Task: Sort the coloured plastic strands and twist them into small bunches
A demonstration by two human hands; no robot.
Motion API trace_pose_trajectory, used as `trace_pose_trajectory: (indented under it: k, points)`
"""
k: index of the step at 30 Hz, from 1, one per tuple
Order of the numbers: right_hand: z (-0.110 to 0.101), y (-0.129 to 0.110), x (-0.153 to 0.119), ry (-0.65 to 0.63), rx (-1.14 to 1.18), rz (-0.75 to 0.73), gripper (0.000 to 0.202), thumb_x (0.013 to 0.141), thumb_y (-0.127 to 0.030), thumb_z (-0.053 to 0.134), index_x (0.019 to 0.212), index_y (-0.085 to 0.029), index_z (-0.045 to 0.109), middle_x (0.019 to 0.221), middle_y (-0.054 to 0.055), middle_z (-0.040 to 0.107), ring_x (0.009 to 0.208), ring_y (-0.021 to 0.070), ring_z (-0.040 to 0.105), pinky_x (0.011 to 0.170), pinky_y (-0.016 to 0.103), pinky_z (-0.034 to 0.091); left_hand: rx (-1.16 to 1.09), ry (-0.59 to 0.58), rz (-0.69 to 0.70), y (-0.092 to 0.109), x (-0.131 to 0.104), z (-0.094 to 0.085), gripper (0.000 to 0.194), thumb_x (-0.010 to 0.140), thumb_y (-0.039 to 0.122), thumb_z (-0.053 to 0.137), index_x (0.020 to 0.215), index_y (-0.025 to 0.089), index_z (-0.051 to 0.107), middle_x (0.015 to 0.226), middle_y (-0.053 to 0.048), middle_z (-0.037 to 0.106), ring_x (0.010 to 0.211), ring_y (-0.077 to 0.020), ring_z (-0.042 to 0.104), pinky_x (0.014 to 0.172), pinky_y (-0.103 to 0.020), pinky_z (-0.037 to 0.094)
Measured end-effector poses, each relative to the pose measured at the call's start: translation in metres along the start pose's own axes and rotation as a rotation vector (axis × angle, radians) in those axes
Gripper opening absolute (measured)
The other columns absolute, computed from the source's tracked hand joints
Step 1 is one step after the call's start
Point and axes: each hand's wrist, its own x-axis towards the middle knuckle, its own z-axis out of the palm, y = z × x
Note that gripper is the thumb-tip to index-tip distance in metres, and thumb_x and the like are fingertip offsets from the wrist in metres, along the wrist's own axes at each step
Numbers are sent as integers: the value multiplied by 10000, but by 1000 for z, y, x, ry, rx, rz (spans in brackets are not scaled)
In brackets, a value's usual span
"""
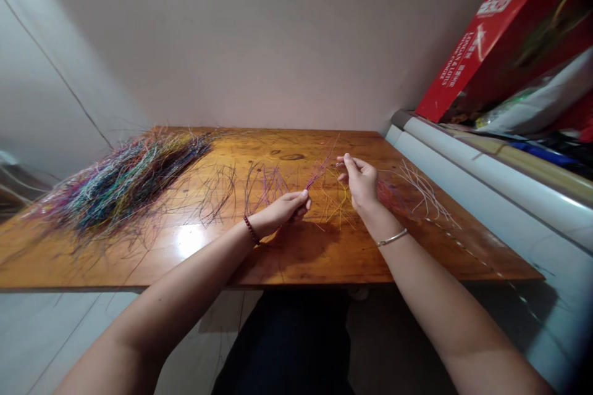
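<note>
Between the thumb and fingers of my left hand is a small bunch of thin pink-purple strands, fanning up and to the right. My right hand hovers just right of the bunch, thumb pressed to the fingers; whatever it pinches is too fine to make out. Below and between the hands lie loose yellow strands. Purple strands and dark strands are spread left of my left hand. Red strands and white strands lie right of my right wrist.
A large tangled pile of multicoloured strands covers the left of the glossy wooden table. Along the right side runs a pale ledge carrying a red box and plastic bags. A wall stands behind.
</note>
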Motion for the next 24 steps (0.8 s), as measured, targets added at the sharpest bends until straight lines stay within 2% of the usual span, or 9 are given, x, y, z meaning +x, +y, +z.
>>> trace_pose_trajectory:
  k: [2,4,10,13,20,24]
  points:
    - [0,-2,0,20,42,54,400,727,-531,620,823,-148,685,783,54,683,445,49,507,411,182,380,-7,2,-3,0,0,0,426,882,556,331,736,169,432,578,41,350,496,-76,302,484,-216,241]
    - [1,-4,-2,-34,54,88,402,710,-536,638,823,-153,681,796,53,685,451,46,511,407,175,377,2,7,-2,1,-1,1,430,881,559,331,719,171,418,574,42,349,491,-75,299,481,-217,239]
    - [13,-2,-19,-415,-51,63,371,652,-516,697,753,-159,695,739,50,692,425,71,522,415,207,411,38,15,8,1,0,1,446,884,560,320,671,173,386,559,39,349,485,-74,293,478,-220,240]
    - [15,-2,-23,-527,-80,56,365,658,-519,694,734,-162,704,708,52,691,426,78,531,422,212,413,18,20,-2,-1,0,0,440,885,560,315,687,173,389,572,38,349,493,-75,295,476,-217,239]
    - [12,-4,-21,-495,-73,55,371,677,-519,674,754,-158,704,762,65,707,444,85,549,432,212,422,-18,19,3,0,1,-2,436,882,569,317,706,175,383,589,36,344,500,-76,288,469,-209,228]
    - [10,-5,-17,-388,-12,126,356,696,-485,660,824,-155,707,817,67,708,457,72,554,432,195,413,-25,20,-13,3,0,-1,437,893,557,302,701,174,387,579,35,343,491,-74,278,457,-206,215]
